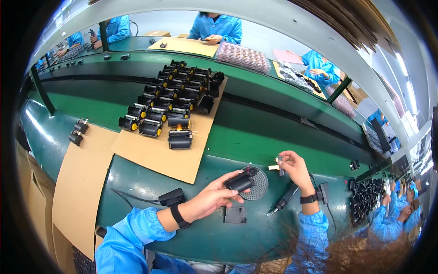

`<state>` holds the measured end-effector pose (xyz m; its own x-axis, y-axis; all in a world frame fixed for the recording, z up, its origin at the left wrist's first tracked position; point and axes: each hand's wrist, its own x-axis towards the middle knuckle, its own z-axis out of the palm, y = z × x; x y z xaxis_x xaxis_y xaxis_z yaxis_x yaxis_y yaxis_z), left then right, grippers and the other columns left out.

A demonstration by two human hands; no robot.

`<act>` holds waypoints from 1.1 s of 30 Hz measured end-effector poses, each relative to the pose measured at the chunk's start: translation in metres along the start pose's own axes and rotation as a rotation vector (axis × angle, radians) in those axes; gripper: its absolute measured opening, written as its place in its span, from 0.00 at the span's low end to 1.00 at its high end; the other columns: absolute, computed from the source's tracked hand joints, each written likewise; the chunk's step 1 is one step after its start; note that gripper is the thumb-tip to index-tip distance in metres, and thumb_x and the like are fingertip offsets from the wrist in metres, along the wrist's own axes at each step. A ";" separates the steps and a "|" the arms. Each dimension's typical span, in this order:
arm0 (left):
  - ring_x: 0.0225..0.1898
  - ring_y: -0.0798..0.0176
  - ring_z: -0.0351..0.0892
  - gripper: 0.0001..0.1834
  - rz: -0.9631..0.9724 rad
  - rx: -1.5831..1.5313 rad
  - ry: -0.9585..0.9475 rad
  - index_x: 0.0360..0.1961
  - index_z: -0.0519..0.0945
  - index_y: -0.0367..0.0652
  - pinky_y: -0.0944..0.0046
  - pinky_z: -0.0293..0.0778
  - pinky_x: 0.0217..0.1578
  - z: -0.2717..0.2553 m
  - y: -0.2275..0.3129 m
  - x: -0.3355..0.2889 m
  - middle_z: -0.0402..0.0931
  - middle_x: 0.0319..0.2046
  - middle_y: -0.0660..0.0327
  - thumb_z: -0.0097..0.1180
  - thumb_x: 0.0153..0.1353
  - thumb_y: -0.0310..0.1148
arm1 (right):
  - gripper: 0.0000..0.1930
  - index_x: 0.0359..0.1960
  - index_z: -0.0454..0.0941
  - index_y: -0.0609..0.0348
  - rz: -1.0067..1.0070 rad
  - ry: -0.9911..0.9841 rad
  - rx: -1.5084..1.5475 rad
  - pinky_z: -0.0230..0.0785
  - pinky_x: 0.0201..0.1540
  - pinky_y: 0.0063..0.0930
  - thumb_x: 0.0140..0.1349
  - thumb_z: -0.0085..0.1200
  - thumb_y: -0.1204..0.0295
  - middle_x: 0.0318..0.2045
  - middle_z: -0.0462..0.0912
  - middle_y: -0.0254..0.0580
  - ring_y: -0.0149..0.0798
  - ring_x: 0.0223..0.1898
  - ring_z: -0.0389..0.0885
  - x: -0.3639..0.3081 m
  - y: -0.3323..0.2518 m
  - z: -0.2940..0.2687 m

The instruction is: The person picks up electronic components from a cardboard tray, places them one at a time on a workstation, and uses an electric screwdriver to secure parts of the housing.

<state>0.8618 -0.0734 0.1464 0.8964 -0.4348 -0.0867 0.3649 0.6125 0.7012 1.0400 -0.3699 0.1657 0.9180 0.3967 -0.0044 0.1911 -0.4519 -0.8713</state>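
Observation:
My left hand (218, 195) is closed round a black cylindrical printer-like mechanism (238, 182), held just over the left rim of a round grey dimpled tray (261, 183). To the right, my right hand (294, 168) pinches a small grey-and-white part (280, 165) between thumb and fingers; its exact kind is too small to tell. Below that hand an electric screwdriver (286, 199) lies on the bench, tip toward me. A flat black square plate (235, 214) rests in front of the tray. Each wrist wears a black strap.
Several black mechanisms with yellow gears (169, 98) stand in rows on a cardboard sheet (159, 160) at the far left. A black box with a cable (171, 197) sits beside my left forearm. More black parts (367, 196) are piled at right. People in blue work across the bench.

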 end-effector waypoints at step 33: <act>0.65 0.63 0.68 0.39 0.472 0.740 0.138 0.76 0.58 0.42 0.69 0.76 0.47 0.015 -0.015 -0.005 0.54 0.71 0.57 0.62 0.68 0.29 | 0.18 0.51 0.70 0.65 -0.142 0.235 0.614 0.83 0.35 0.24 0.62 0.64 0.84 0.37 0.81 0.43 0.31 0.33 0.86 -0.100 -0.074 0.133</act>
<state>0.8483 -0.0900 0.1471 0.9520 -0.1324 0.2759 -0.2635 0.1039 0.9590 0.8878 -0.2700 0.1651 0.9630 0.2028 0.1773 0.1471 0.1557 -0.9768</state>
